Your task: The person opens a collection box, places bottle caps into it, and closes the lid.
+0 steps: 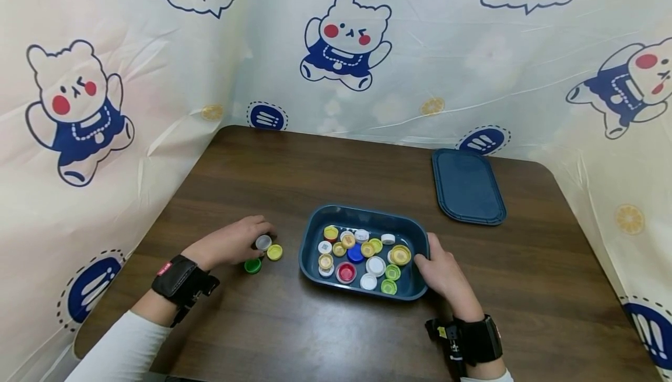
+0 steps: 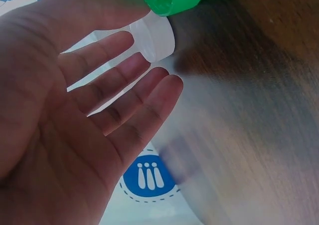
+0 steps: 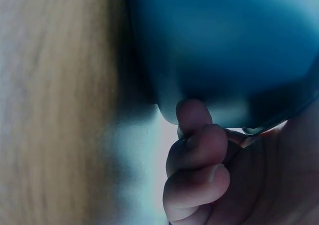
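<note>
My left hand (image 1: 236, 242) is at the left of the table, with a white bottle cap (image 1: 263, 242) between its thumb and fingertips. In the left wrist view the thumb and index finger meet that cap's edge, while the other fingers extend loosely. Beside it lie a yellow cap (image 1: 275, 252) and a green cap (image 1: 253, 265). My right hand (image 1: 446, 271) grips the right end of a dark blue tray (image 1: 362, 214), thumb at the rim and fingers curled beneath, as the right wrist view shows. Inside the tray are several bottle caps, including a red one (image 1: 346, 272) and a blue one (image 1: 355, 253).
A second dark blue tray or lid (image 1: 467, 186) lies flat at the back right of the brown wooden table (image 1: 336, 160). Printed cloth (image 1: 446, 38) hangs behind the table and along both sides.
</note>
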Tool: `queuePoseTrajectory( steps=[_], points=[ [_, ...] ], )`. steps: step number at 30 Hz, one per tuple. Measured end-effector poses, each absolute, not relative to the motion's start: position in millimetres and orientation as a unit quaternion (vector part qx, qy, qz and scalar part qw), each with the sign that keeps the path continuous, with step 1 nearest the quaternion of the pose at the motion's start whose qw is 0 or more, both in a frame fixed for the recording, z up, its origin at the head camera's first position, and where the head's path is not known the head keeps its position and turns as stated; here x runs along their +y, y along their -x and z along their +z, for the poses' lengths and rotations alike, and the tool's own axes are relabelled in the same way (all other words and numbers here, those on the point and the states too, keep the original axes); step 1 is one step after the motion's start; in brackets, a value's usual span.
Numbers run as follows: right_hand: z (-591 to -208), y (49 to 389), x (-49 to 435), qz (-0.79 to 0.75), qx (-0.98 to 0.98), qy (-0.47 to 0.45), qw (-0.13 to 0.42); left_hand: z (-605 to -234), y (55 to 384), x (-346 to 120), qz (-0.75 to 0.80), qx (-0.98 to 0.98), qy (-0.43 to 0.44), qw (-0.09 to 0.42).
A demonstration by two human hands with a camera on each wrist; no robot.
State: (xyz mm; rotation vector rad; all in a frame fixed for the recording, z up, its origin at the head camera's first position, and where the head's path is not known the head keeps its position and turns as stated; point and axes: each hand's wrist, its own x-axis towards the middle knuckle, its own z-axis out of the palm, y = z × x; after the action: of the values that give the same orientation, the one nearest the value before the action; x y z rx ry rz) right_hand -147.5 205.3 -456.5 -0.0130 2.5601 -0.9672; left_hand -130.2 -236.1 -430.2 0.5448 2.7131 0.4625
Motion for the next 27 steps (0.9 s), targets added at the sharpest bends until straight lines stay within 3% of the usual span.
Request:
queuePoseTrajectory(
  steps=[13, 27],
  points=[
    [-456, 147, 206, -0.349, 0.915, 0.002, 0.202, -424, 137, -232, 0.157, 0.952, -0.196, 0.174],
    [-456, 147, 205, -0.347, 0.916, 0.004, 0.200, -377, 150, -188, 0.127, 0.952, -0.257, 0.112]
  ],
)
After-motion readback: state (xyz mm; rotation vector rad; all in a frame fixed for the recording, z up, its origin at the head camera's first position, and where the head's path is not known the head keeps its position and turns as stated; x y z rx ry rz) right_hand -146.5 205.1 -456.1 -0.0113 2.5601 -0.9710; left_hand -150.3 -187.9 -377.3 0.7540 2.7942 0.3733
